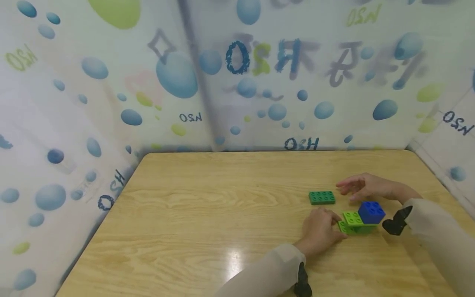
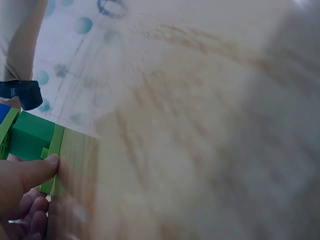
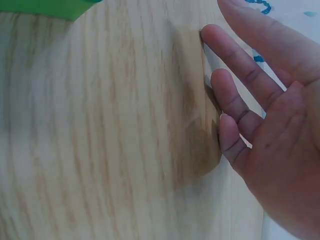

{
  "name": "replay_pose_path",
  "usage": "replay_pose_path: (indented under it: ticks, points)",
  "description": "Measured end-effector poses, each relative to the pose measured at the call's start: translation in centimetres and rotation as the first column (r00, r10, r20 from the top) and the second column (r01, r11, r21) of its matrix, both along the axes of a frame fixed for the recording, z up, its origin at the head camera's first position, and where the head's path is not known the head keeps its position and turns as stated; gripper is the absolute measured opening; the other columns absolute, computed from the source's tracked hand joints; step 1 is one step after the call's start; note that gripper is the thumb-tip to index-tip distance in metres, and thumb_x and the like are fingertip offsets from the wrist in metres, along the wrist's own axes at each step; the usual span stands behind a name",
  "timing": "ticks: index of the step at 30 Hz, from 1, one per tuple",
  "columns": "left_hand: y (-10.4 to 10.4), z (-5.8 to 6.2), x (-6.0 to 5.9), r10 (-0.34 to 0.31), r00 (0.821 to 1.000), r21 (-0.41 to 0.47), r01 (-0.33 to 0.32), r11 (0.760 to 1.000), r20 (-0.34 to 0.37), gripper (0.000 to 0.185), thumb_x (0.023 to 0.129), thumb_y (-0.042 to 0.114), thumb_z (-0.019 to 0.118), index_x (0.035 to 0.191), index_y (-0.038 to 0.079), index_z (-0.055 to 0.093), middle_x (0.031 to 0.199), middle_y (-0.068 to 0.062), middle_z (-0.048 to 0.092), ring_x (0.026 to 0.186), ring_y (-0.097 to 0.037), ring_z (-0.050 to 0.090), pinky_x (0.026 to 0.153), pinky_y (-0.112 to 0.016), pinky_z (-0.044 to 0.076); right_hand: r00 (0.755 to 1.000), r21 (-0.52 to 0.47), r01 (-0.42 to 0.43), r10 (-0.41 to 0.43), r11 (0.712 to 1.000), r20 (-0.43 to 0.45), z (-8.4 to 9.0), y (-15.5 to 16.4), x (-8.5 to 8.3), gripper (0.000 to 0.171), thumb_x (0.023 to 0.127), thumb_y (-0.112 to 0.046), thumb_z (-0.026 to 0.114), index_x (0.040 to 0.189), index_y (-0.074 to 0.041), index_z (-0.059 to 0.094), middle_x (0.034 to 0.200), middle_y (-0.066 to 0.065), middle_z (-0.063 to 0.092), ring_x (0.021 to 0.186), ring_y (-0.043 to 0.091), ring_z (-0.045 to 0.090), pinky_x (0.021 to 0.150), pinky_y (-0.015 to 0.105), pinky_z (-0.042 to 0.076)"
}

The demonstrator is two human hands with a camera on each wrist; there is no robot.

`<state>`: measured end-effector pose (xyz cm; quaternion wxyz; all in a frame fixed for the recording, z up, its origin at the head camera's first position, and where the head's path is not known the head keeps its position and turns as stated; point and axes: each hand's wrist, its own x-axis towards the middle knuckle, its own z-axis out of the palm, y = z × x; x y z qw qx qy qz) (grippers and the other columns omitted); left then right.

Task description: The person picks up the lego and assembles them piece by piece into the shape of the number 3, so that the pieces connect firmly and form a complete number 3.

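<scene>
A small assembly of toy building bricks stands at the right of the table in the head view. On top is a blue brick, seated on a lime green plate. Beneath that plate a green brick shows in the left wrist view, with another lime plate under it. My left hand pinches the assembly's left end, thumb on the bottom plate. Behind the assembly, my right hand hovers with loosely bent fingers and nothing in it. A separate dark green brick lies studs up between the hands' far sides.
The wooden table stretches far to the left. A patterned curtain hangs along its back edge and left side. Black straps circle the beige sleeves at both wrists.
</scene>
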<state>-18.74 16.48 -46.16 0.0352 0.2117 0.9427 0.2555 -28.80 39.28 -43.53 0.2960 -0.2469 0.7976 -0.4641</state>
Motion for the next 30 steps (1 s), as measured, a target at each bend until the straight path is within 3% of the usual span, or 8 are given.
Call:
replay_pose_path:
  ticks: [4,10,17,24,30]
  points:
    - [0.0,0.2,0.2,-0.007,1.0,-0.001,0.007,1.0,-0.016,0.035,0.068,0.045,0.077,0.098,0.031,0.07,0.079,0.02,0.047,0.071,0.004,0.039,0.057,-0.013,0.03,1.0,0.06,0.007,-0.006,0.998,-0.026,0.5,-0.6,0.0,0.054,0.084,-0.01,0.066,0.13,0.008,0.044,0.119,0.025,0.054,0.102,0.017,0.058,0.079,0.028,0.048]
    - [-0.1,0.3,0.3,-0.015,0.999,-0.017,0.014,1.0,-0.035,0.036,0.068,0.047,0.077,0.1,0.032,0.069,0.079,0.019,0.046,0.07,0.003,0.037,0.057,-0.013,0.029,0.997,0.147,0.028,-0.018,0.989,-0.069,0.6,-1.8,-0.2,0.053,0.081,-0.017,0.07,0.128,0.0,0.051,0.112,0.013,0.059,0.097,0.02,0.055,0.077,0.029,0.046]
    - [-0.3,0.1,0.3,-0.038,0.998,-0.014,0.038,0.999,-0.047,0.037,0.07,0.047,0.075,0.102,0.03,0.069,0.08,0.019,0.048,0.07,0.004,0.037,0.056,-0.012,0.029,0.994,0.1,-0.033,0.043,0.994,-0.101,0.1,-2.7,-0.3,0.051,0.079,-0.012,0.071,0.125,0.002,0.053,0.096,0.014,0.056,0.07,0.017,0.047,0.06,0.027,0.04]
    - [-0.3,0.0,0.3,-0.036,0.998,0.0,0.036,0.999,-0.049,0.035,0.07,0.045,0.076,0.101,0.029,0.069,0.081,0.018,0.047,0.07,0.003,0.037,0.057,-0.013,0.029,0.996,0.053,-0.012,0.017,0.999,-0.093,-0.9,-2.9,-0.4,0.048,0.078,-0.011,0.072,0.123,0.0,0.056,0.084,0.008,0.049,0.07,0.014,0.044,0.059,0.027,0.038]
    - [-0.3,0.3,0.1,-0.036,0.999,-0.009,0.036,0.999,-0.039,0.036,0.07,0.045,0.076,0.101,0.03,0.069,0.081,0.018,0.048,0.069,0.003,0.037,0.057,-0.013,0.029,0.995,0.068,0.004,0.003,0.998,-0.104,-1.4,-3.1,-0.6,0.05,0.077,-0.014,0.073,0.121,0.003,0.056,0.078,0.005,0.047,0.065,0.014,0.042,0.057,0.028,0.037]
